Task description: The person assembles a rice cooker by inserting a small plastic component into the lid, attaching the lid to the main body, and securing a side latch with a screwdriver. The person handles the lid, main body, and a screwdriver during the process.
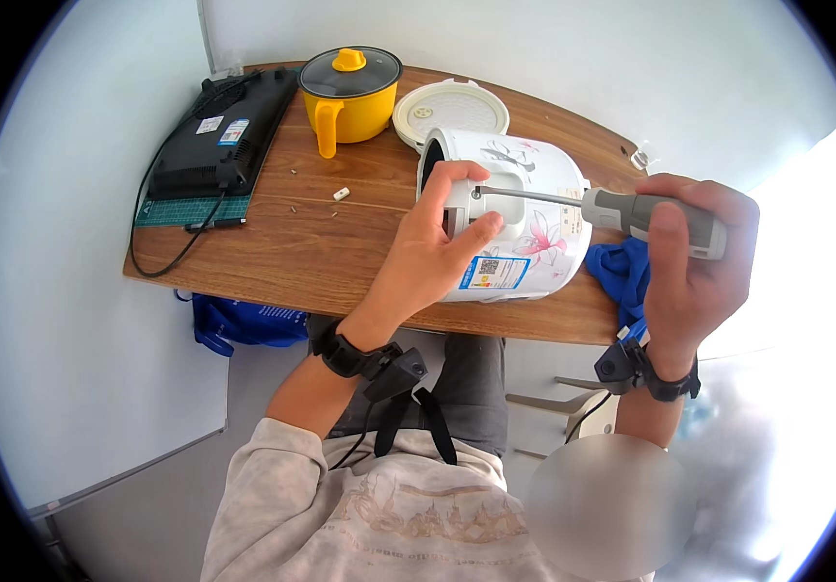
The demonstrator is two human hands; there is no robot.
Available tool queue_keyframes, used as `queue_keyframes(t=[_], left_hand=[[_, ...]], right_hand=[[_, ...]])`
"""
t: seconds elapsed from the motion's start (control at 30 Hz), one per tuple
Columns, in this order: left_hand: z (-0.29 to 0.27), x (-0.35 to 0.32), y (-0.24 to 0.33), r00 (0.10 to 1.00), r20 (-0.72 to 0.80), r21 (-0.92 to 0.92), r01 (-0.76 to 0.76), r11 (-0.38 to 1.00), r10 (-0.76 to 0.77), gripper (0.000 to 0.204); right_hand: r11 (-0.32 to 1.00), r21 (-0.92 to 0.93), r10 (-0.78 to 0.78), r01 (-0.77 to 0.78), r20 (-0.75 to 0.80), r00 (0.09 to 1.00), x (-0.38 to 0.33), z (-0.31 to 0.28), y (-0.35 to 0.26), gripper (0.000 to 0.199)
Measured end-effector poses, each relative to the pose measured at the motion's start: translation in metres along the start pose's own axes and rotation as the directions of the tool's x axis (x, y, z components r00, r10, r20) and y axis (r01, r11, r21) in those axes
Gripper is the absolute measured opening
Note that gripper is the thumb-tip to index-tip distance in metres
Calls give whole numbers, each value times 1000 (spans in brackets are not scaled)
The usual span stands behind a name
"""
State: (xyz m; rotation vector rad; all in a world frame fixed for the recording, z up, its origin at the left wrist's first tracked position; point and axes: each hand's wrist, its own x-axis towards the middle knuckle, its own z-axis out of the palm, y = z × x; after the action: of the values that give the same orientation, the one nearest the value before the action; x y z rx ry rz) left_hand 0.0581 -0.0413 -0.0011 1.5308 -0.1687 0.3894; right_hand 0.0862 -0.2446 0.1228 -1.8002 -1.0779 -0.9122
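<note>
A white rice cooker with a pink and grey flower print lies on its side near the table's front edge. My left hand grips its rim end, thumb and index finger on either side of a raised white housing. In my right hand is a screwdriver with a grey handle, held level. Its long metal shaft points left, and the tip is at a small dark hole in that housing, between my left fingers. Whether a screw sits in the hole is too small to tell.
Behind the cooker lies a round white lid. A yellow pot with a glass lid stands at the back. On a green cutting mat at left rests a black corded appliance. A small white part and blue cloth lie nearby.
</note>
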Motion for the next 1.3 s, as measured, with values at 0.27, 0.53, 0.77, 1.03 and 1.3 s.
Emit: queue_keyframes(t=[0.27,0.53,0.77,1.03,1.3], left_hand=[[-1,0,2,1000,9,4,19,1000,-19,43],[-2,0,2,1000,14,39,26,999,-27,45],[-2,0,2,1000,11,39,24,999,-24,45],[-3,3,4,999,17,30,52,998,-52,39],[-2,4,2,998,26,-50,56,997,-55,35]], right_hand=[[999,-18,-46,46,31,998,2,-1,0,25],[999,2,-36,36,4,999,1,0,-1,24],[999,42,17,-18,36,999,-1,-3,-2,23],[978,-55,206,-202,77,976,14,-2,-13,25],[848,172,518,-501,-71,852,-10,0,14,16]])
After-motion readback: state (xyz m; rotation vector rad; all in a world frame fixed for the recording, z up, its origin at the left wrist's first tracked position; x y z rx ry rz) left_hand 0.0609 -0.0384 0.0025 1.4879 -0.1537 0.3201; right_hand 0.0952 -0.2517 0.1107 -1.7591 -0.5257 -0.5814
